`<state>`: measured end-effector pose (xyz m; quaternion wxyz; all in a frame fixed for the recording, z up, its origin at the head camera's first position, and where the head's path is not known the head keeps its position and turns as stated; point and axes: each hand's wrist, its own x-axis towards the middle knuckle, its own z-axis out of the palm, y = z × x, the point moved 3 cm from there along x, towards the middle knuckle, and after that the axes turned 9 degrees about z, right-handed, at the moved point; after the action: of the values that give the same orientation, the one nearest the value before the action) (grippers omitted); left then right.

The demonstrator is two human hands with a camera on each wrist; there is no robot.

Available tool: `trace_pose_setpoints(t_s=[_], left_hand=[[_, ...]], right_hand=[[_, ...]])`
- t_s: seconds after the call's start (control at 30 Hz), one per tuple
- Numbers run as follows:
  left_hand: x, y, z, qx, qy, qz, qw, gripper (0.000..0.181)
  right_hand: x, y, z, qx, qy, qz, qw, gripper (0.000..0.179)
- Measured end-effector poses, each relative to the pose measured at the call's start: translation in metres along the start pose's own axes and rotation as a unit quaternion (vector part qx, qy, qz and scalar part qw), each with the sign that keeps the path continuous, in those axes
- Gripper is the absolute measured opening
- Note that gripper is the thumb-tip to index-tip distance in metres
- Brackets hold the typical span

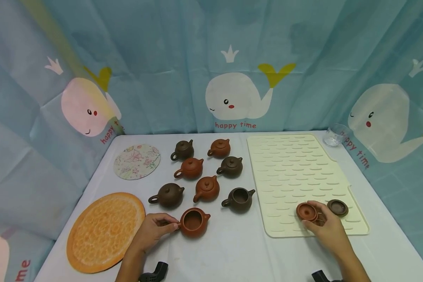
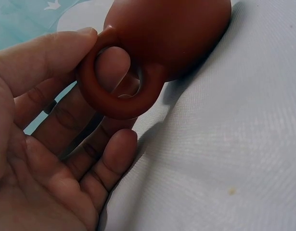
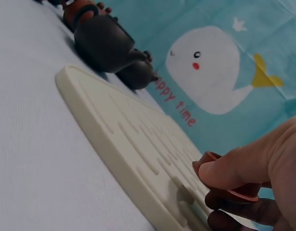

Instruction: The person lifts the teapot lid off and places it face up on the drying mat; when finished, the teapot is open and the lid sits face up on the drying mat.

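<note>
My left hand pinches the ring handle of a reddish-brown teapot at the front middle of the table. That teapot has no lid on it, and its spout points right. Over the front of the cream ribbed mat, my right hand grips a reddish-brown teapot lid between thumb and fingers, its hollow underside facing up. Beside these fingers a dark brown lid lies on the mat. A dark lidless teapot stands between the red one and the mat.
Several lidded teapots, red and dark brown, stand behind the left hand's teapot. An orange round mat and a floral round mat lie at left. At the back right corner stands a clear glass cup.
</note>
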<state>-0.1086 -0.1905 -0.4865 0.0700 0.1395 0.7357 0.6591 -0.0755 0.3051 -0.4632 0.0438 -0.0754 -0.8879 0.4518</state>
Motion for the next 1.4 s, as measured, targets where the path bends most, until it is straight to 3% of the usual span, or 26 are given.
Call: trace_pose_setpoints(t_s=[0.23,0.47,0.8,1.07,1.4], left_hand=[[0.0001,0.0014,-0.0002,0.000,0.000,0.005,1.0000,0.019],[-0.0014,0.0010,-0.0002,0.006,0.002,0.003,1.0000,0.018],[-0.0004,0.0054,0.0011,0.011,-0.003,0.006,0.9999,0.019],[0.0005,0.0062,0.0007,0.021,-0.001,0.009,0.9997,0.019],[0.0002,0.0067,0.0010,0.018,-0.001,-0.010,0.9998,0.018]], right_hand=[[0.0015,0.0036,0.0019,-0.081,-0.012,0.035,0.9960,0.064],[-0.0004,0.0018,0.0044,-0.101,-0.039,0.040,0.9933,0.068],[-0.0066,-0.0012,0.0026,-0.114,-0.046,0.025,0.9921,0.072],[-0.0063,0.0000,0.0034,-0.123,-0.026,-0.005,0.9920,0.072],[-0.0010,-0.0001,0.0040,-0.140,0.021,-0.024,0.9897,0.068]])
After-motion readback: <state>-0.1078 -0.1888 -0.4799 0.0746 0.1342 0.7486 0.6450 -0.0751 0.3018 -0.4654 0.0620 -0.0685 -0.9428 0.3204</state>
